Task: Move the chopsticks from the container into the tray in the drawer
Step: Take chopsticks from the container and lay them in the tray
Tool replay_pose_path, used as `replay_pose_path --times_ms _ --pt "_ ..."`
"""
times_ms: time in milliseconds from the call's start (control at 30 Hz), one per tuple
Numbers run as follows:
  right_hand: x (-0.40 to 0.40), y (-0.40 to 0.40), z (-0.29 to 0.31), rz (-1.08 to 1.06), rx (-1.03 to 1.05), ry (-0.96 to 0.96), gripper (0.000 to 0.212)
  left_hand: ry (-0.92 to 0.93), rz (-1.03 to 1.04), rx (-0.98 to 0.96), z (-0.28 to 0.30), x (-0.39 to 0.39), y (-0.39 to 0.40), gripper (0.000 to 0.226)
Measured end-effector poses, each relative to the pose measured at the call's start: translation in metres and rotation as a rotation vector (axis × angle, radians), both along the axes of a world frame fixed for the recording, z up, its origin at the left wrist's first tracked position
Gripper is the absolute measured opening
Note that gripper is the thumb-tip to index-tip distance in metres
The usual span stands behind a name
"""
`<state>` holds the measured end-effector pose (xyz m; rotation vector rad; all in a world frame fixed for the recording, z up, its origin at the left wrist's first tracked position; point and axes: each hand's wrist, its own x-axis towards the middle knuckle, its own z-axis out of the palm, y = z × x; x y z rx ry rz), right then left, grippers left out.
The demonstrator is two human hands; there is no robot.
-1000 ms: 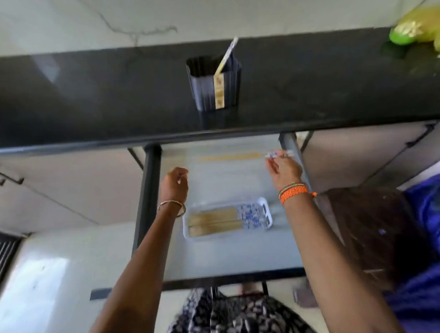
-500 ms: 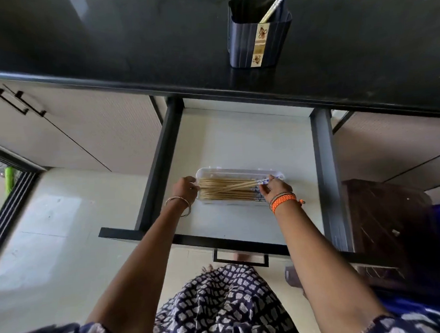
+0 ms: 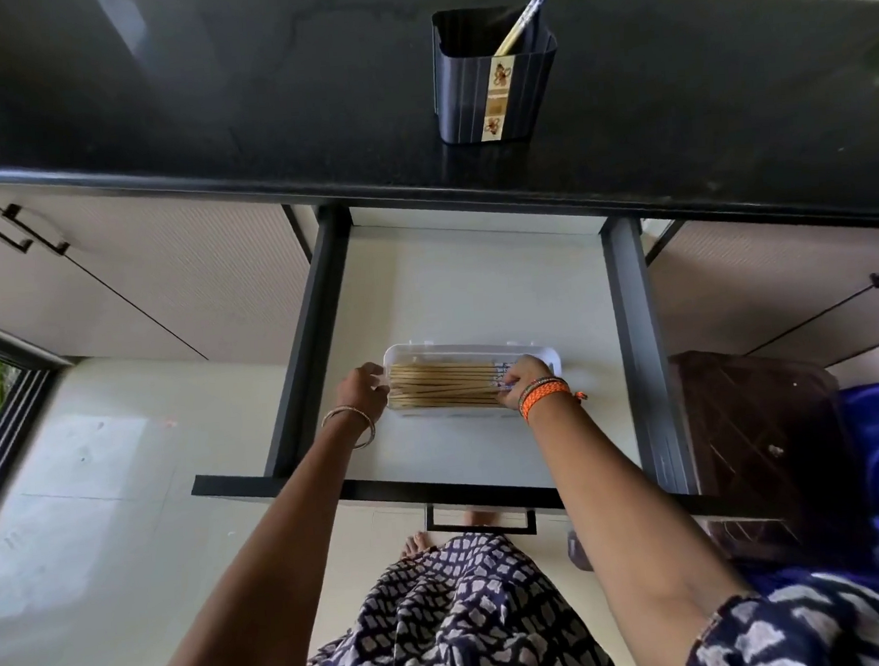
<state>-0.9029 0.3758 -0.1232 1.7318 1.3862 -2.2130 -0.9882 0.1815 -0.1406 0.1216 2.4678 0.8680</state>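
Wooden chopsticks (image 3: 443, 390) are light, stiff, roll easily: your right hand (image 3: 525, 381) pinches their patterned ends, your left hand (image 3: 361, 391) steadies the tray (image 3: 472, 349).

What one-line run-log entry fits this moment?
left hand: steadies tray | right hand: on chopsticks in tray | container: chopsticks remain

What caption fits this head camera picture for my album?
Two hands, left hand and right hand, tidy wooden chopsticks in a clear plastic tray; some remain in the dark ribbed container.

Both arms reach forward and down, left hand (image 3: 363, 389) curled, right hand (image 3: 525, 379) with fingers bent.
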Motion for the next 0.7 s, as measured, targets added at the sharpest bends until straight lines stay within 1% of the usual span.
replay_pose_path --times_ms 67,167,233,267,333,400,533,633,700 --pt "-0.002 -0.001 0.014 -0.121 -0.045 -0.026 0.024 -0.006 0.009 -0.007 0.002 0.0 0.001 0.034" --pt "-0.008 -0.008 0.034 -0.264 -0.083 0.016 0.022 0.037 -0.001 -0.018 0.011 -0.002 0.007 0.039" --pt "-0.011 -0.012 0.048 -0.232 -0.109 0.031 0.017 0.096 -0.042 0.046 0.028 -0.007 0.016 0.04" --pt "-0.017 -0.011 0.059 -0.198 -0.139 0.065 0.019 0.136 -0.07 0.112 0.039 -0.012 0.024 0.039" --pt "-0.039 -0.002 0.083 -0.105 -0.123 0.149 0.024 0.24 -0.126 0.252 0.069 -0.027 0.044 0.035" --pt "-0.07 0.016 0.118 -0.036 -0.011 0.228 0.026 0.359 -0.178 0.342 0.106 -0.049 0.071 0.033" --pt "-0.129 0.065 0.188 -0.036 0.346 0.4 0.026 0.577 -0.222 0.458 0.181 -0.101 0.128 0.031" --pt "-0.167 0.111 0.218 -0.039 0.603 0.399 0.02 0.675 -0.227 0.464 0.22 -0.137 0.16 0.032" --pt "-0.192 0.141 0.225 -0.039 0.765 0.339 0.024 0.74 -0.269 0.426 0.231 -0.157 0.173 0.032"
